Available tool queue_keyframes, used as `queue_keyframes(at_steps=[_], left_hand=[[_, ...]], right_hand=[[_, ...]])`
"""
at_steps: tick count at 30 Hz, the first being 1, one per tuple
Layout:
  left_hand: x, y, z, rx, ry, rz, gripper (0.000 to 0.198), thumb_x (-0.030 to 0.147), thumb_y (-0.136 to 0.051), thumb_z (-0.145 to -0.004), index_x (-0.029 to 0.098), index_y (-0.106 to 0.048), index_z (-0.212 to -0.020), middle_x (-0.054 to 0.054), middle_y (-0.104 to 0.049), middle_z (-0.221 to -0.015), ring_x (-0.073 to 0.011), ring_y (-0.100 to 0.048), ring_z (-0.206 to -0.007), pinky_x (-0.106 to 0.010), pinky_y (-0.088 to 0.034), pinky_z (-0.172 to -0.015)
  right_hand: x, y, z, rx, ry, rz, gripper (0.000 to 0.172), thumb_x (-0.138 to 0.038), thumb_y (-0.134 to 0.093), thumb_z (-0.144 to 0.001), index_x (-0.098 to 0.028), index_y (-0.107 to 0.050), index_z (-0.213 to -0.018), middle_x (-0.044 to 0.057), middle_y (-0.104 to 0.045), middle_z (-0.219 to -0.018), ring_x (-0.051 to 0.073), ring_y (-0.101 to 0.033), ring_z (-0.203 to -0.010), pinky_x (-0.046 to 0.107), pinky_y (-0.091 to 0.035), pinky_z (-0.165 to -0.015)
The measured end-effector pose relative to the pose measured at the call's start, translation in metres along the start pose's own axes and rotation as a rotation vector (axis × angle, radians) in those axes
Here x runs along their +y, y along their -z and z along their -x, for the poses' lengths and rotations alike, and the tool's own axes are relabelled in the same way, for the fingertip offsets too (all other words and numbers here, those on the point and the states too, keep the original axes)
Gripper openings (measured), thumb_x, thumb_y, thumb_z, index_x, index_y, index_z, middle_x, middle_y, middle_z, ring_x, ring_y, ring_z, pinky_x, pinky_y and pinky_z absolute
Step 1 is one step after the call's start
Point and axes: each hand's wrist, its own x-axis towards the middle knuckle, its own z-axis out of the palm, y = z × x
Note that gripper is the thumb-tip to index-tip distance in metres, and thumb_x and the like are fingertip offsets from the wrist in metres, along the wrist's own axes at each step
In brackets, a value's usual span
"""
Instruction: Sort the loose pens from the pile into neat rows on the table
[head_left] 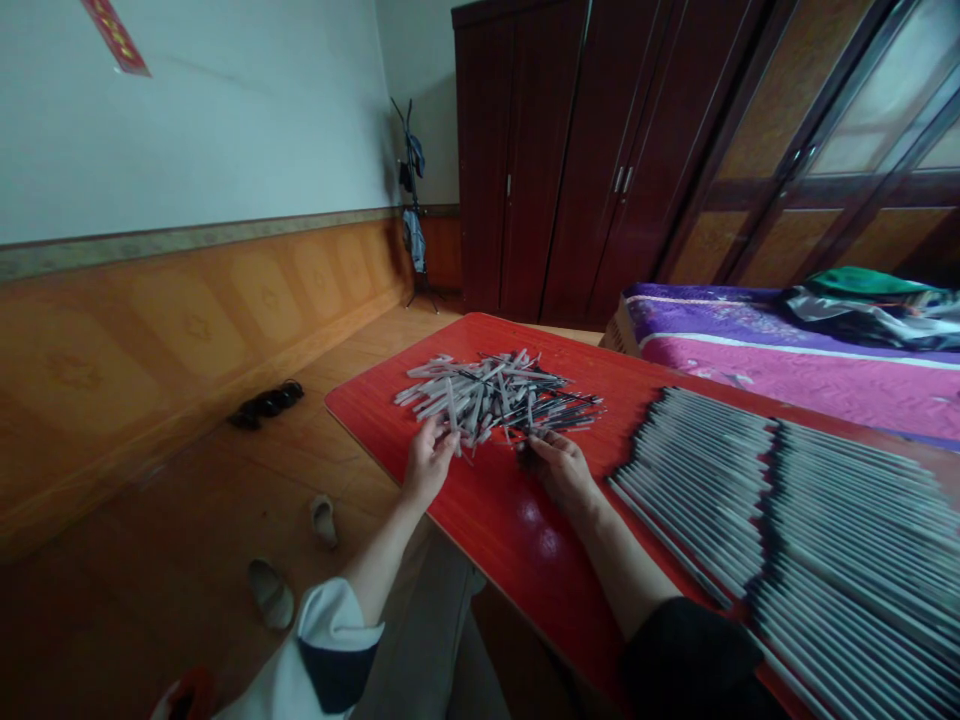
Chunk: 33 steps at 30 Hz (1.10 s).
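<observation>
On the red table, a loose pile (487, 390) of pale grey strips and thin black sticks lies in a tangle. My left hand (430, 465) is at the pile's near left edge, with thumb and fingers pinched on a pale grey strip (451, 405) that points up and away. My right hand (559, 468) is at the near right edge of the pile. Its fingers are closed around the lower end of a thin grey-and-black stick (529, 412), partly hidden by the fingers.
Two long rows of grey, dark-ended sticks (697, 470) lie side by side on the red table (517, 560), to the right. A bed (720, 350) stands beyond the table. Slippers (270, 592) and black shoes (268, 403) are on the floor at left. A coat rack (412, 200) stands in the corner.
</observation>
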Motion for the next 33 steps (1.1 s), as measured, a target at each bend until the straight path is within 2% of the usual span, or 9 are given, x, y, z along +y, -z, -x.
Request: queue_keyframes(at_steps=[4, 6, 11, 15, 18, 20, 23, 28, 33], left_hand=[[0.0, 0.001, 0.0, 0.135, 0.05, 0.11, 0.05, 0.03, -0.058, -0.079, 0.019, -0.039, -0.124, -0.004, -0.066, -0.084, -0.0132, -0.062, -0.067, -0.022, -0.047, -0.058], [0.001, 0.001, 0.0, 0.13, 0.064, 0.127, 0.055, 0.03, -0.058, -0.079, 0.021, -0.035, -0.129, -0.002, -0.066, -0.081, -0.0115, -0.059, -0.059, -0.022, -0.047, -0.055], [0.006, -0.001, 0.002, -0.023, 0.1, 0.118, 0.031, 0.034, -0.053, -0.081, 0.014, -0.06, -0.104, -0.004, -0.067, -0.078, -0.0115, -0.059, -0.055, -0.024, -0.049, -0.055], [0.007, -0.003, 0.003, -0.03, 0.14, 0.205, 0.03, 0.03, -0.049, -0.081, 0.014, -0.058, -0.105, -0.006, -0.069, -0.085, -0.0157, -0.065, -0.067, -0.025, -0.051, -0.059], [0.006, -0.003, 0.002, -0.017, 0.096, 0.173, 0.032, 0.024, -0.052, -0.078, 0.015, -0.056, -0.108, -0.007, -0.069, -0.09, -0.0173, -0.067, -0.074, -0.027, -0.053, -0.064], [0.004, -0.004, 0.003, 0.01, 0.039, 0.055, 0.031, 0.024, -0.052, -0.079, 0.015, -0.057, -0.108, -0.007, -0.069, -0.09, -0.0179, -0.067, -0.075, -0.029, -0.054, -0.066], [0.002, -0.005, 0.006, 0.042, -0.091, -0.259, 0.027, 0.025, -0.051, -0.083, 0.018, -0.061, -0.106, -0.007, -0.07, -0.09, -0.0183, -0.066, -0.076, -0.03, -0.053, -0.069], [0.006, -0.009, 0.018, 0.056, -0.335, -0.849, 0.023, 0.026, -0.052, -0.086, 0.021, -0.066, -0.104, -0.008, -0.068, -0.085, -0.0194, -0.063, -0.077, -0.03, -0.047, -0.074], [0.02, -0.013, 0.023, 0.055, -0.423, -1.129, 0.017, 0.024, -0.053, -0.085, 0.021, -0.066, -0.096, -0.008, -0.062, -0.089, -0.0207, -0.057, -0.084, -0.032, -0.042, -0.078]], right_hand=[[-0.002, -0.003, 0.001, -0.031, -0.051, 0.025, 0.025, -0.028, -0.072, -0.062, -0.017, -0.054, -0.074, 0.005, -0.068, -0.064, 0.016, -0.062, -0.053, 0.027, -0.049, -0.053], [-0.002, -0.004, 0.001, -0.049, -0.056, 0.045, 0.023, -0.028, -0.071, -0.064, -0.016, -0.055, -0.076, 0.005, -0.068, -0.064, 0.016, -0.062, -0.052, 0.026, -0.048, -0.051], [-0.003, -0.001, 0.001, -0.095, -0.069, 0.03, 0.022, -0.027, -0.071, -0.064, -0.015, -0.059, -0.079, 0.006, -0.07, -0.071, 0.014, -0.063, -0.057, 0.023, -0.047, -0.052], [-0.004, -0.002, 0.0, -0.057, -0.071, -0.003, 0.022, -0.031, -0.071, -0.065, -0.015, -0.06, -0.077, 0.005, -0.069, -0.071, 0.015, -0.064, -0.062, 0.026, -0.05, -0.059], [-0.004, -0.006, 0.0, 0.016, -0.032, -0.03, 0.021, -0.03, -0.073, -0.064, -0.016, -0.062, -0.076, 0.002, -0.068, -0.071, 0.012, -0.061, -0.06, 0.022, -0.049, -0.056], [-0.004, -0.01, 0.001, 0.069, -0.014, -0.061, 0.02, -0.026, -0.075, -0.061, -0.017, -0.061, -0.073, -0.002, -0.065, -0.066, 0.008, -0.056, -0.054, 0.018, -0.045, -0.048], [-0.005, -0.013, 0.004, 0.101, -0.014, -0.085, 0.021, -0.024, -0.075, -0.06, -0.017, -0.059, -0.071, -0.003, -0.062, -0.06, 0.007, -0.052, -0.045, 0.017, -0.041, -0.039], [-0.01, -0.015, 0.005, 0.107, -0.011, -0.175, 0.013, -0.019, -0.07, -0.062, -0.015, -0.06, -0.069, 0.002, -0.066, -0.064, 0.014, -0.064, -0.055, 0.022, -0.052, -0.048], [-0.014, -0.011, 0.003, 0.194, 0.045, -0.229, 0.008, -0.015, -0.065, -0.063, -0.014, -0.059, -0.068, 0.003, -0.067, -0.065, 0.014, -0.066, -0.057, 0.02, -0.053, -0.049]])
